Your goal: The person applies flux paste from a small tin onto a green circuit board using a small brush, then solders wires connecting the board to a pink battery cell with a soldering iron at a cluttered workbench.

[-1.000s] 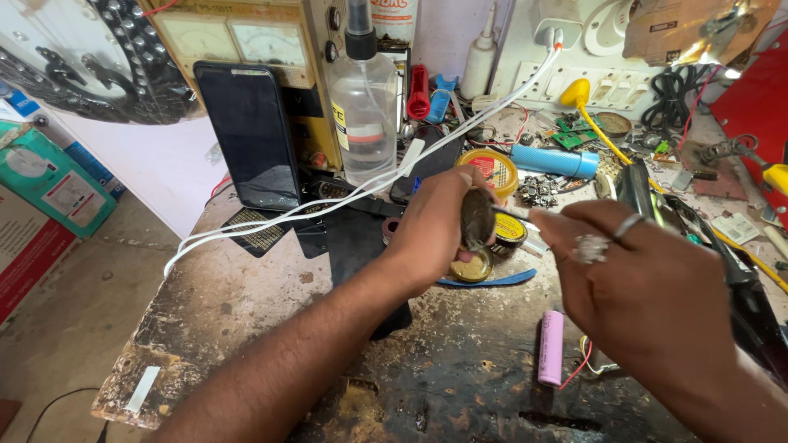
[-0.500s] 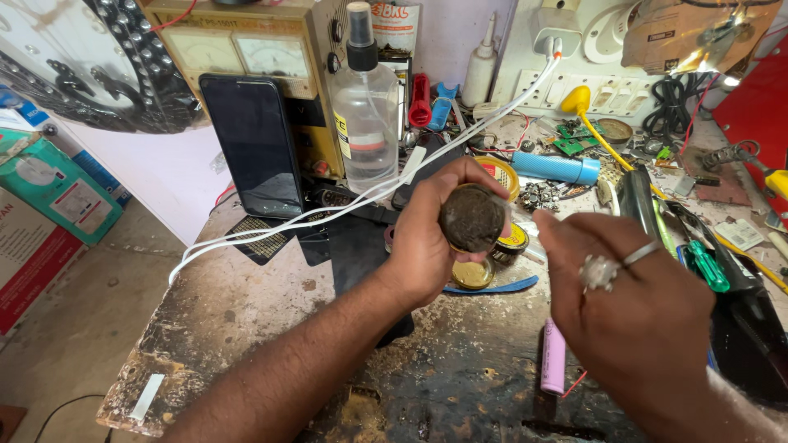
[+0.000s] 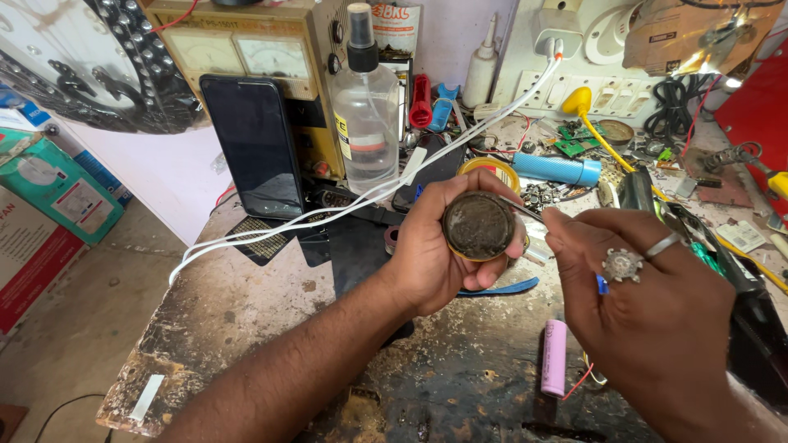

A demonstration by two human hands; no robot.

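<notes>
- Above the cluttered counter, the left hand has its fingers curled round a small round tin of dark paste, tilted; it could slip onto the pink battery cell.
- Beside it, the right hand pinches a thin metal tool touching the tin's rim; a hard jab might knock the tin loose.

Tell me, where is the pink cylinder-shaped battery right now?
The pink battery lies on the workbench at lower right of the head view, just left of the right hand.

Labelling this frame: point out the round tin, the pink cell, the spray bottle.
round tin (image 3: 478,225), head view, dark contents.
pink cell (image 3: 554,357), head view, mid-body.
spray bottle (image 3: 366,123), head view, clear body.
</notes>
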